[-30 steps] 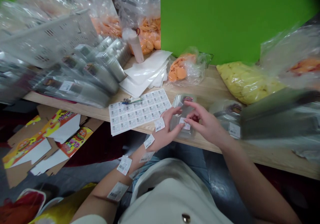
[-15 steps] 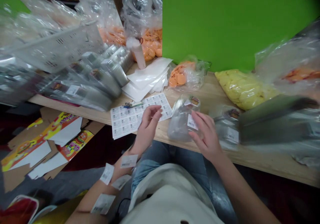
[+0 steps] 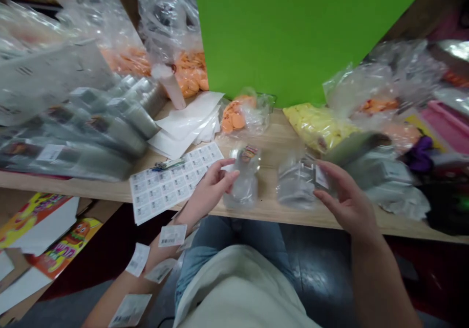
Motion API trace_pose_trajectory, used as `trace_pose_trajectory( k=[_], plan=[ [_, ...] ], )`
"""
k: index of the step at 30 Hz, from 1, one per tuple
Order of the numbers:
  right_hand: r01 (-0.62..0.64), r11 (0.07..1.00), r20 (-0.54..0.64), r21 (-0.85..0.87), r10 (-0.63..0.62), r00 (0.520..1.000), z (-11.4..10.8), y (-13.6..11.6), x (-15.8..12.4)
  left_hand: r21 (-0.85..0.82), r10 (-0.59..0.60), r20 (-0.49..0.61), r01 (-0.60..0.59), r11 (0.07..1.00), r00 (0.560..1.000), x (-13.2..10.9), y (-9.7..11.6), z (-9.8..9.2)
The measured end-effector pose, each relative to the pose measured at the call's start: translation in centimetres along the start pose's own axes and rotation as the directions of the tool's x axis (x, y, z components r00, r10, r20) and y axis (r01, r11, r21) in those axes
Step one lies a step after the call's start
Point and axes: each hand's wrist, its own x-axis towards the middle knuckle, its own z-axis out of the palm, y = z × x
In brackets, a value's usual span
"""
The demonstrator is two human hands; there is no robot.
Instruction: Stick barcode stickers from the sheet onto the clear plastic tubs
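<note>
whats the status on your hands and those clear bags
left hand curled beside clear plastic bag; right hand at second clear bag, neither clearly gripping; barcode label sheet left of both bags

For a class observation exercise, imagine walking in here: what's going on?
A seated person is working at a wooden table. The right hand touches a labelled clear plastic packet, while the left hand is beside a clear plastic bag, next to a sheet of barcode labels. More labels are stuck along the left forearm.
</note>
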Motion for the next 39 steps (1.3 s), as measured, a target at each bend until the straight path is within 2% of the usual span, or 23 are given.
trace_pose_trajectory(
  k=[2, 4, 7, 9, 12, 14, 15, 18, 20, 22, 23, 24, 25, 26, 27, 28, 29, 31, 33, 35, 39],
  plan=[
    [0.026, 0.985, 0.143, -0.169, -0.002, 0.99, -1.4, 1.8, -0.1, 0.195, 0.074, -0.151, -0.044, 0.98, 0.986, 0.5, -0.8, 0.6],
    [0.065, 0.966, 0.239, -0.249, -0.004, 0.971, -1.8, 3.5, -0.3, 0.367, 0.177, -0.251, -0.076, 0.927, 0.952, 1.0, -1.7, 1.3],
    [0.122, 0.947, 0.295, -0.298, -0.03, 0.955, -1.7, 5.0, -0.9, 0.529, 0.307, -0.287, -0.117, 0.841, 0.907, 1.3, -2.6, 2.2],
    [0.17, 0.917, 0.269, -0.361, -0.072, 0.96, -1.6, 4.3, -1.1, 0.577, 0.372, -0.279, -0.155, 0.802, 0.885, 1.0, -2.5, 2.6],
    [0.17, 0.867, 0.03, -0.468, -0.177, 0.984, -0.9, 0.5, -0.4, 0.631, 0.473, -0.302, -0.198, 0.75, 0.828, 0.5, -1.2, 2.6],
    [0.145, 0.893, -0.096, -0.426, -0.204, 0.974, 0.8, -3.3, 0.9, 0.673, 0.528, -0.283, -0.227, 0.704, 0.801, 0.3, -0.3, 2.3],
    [0.178, 0.914, -0.09, -0.364, -0.225, 0.97, 2.0, -5.3, 1.7, 0.697, 0.541, -0.241, -0.244, 0.675, 0.805, 0.2, 0.1, 2.2],
    [0.38, 0.908, 0.084, -0.177, -0.371, 0.925, 6.4, -10.4, 4.8, 0.762, 0.531, -0.089, -0.286, 0.582, 0.843, 0.1, 0.6, 1.7],
    [0.46, 0.884, 0.238, -0.083, -0.431, 0.87, 8.8, -12.4, 6.8, 0.788, 0.515, -0.013, -0.308, 0.533, 0.857, 0.1, 0.6, 1.3],
    [0.471, 0.882, 0.346, 0.028, -0.451, 0.823, 9.9, -13.3, 7.9, 0.785, 0.507, 0.046, -0.345, 0.515, 0.861, 0.0, 0.5, 0.6],
    [0.44, 0.894, 0.345, 0.087, -0.441, 0.828, 10.0, -13.2, 8.1, 0.768, 0.502, 0.072, -0.369, 0.523, 0.862, 0.0, 0.4, 0.1],
    [0.388, 0.91, 0.284, 0.149, -0.415, 0.864, 9.8, -13.0, 8.0, 0.738, 0.501, 0.081, -0.39, 0.551, 0.861, -0.1, 0.3, -0.4],
    [0.319, 0.923, 0.175, 0.215, -0.358, 0.917, 9.4, -12.5, 7.7, 0.692, 0.501, 0.068, -0.403, 0.599, 0.863, -0.1, 0.2, -0.9],
    [0.239, 0.931, 0.055, 0.276, -0.263, 0.963, 8.9, -11.8, 7.3, 0.631, 0.498, 0.034, -0.406, 0.662, 0.866, -0.2, -0.1, -1.4],
    [0.149, 0.935, -0.037, 0.323, -0.145, 0.989, 8.5, -11.0, 6.9, 0.556, 0.49, -0.006, -0.404, 0.726, 0.872, -0.3, -0.4, -1.7],
    [0.051, 0.936, -0.074, 0.348, -0.027, 0.997, 8.2, -10.0, 6.5, 0.476, 0.472, -0.032, -0.402, 0.783, 0.881, -0.3, -0.8, -1.9],
    [-0.053, 0.935, -0.053, 0.35, 0.076, 0.996, 8.0, -9.0, 6.2, 0.401, 0.452, -0.035, -0.402, 0.823, 0.891, -0.4, -1.2, -2.0],
    [-0.246, 0.917, 0.115, 0.315, 0.22, 0.969, 8.2, -7.0, 5.9, 0.31, 0.422, 0.034, -0.411, 0.858, 0.906, -0.6, -2.4, -1.7],
    [-0.35, 0.881, 0.299, 0.319, 0.257, 0.919, 9.0, -5.6, 5.8, 0.29, 0.399, 0.113, -0.414, 0.863, 0.91, -0.8, -3.5, -1.1],
    [-0.384, 0.856, 0.391, 0.346, 0.241, 0.888, 9.8, -5.0, 5.7, 0.295, 0.388, 0.136, -0.411, 0.863, 0.912, -0.9, -4.3, -0.6],
    [-0.382, 0.863, 0.422, 0.331, 0.227, 0.878, 10.6, -5.1, 5.4, 0.265, 0.391, 0.16, -0.421, 0.868, 0.906, -1.1, -4.7, -0.6]
  ],
)
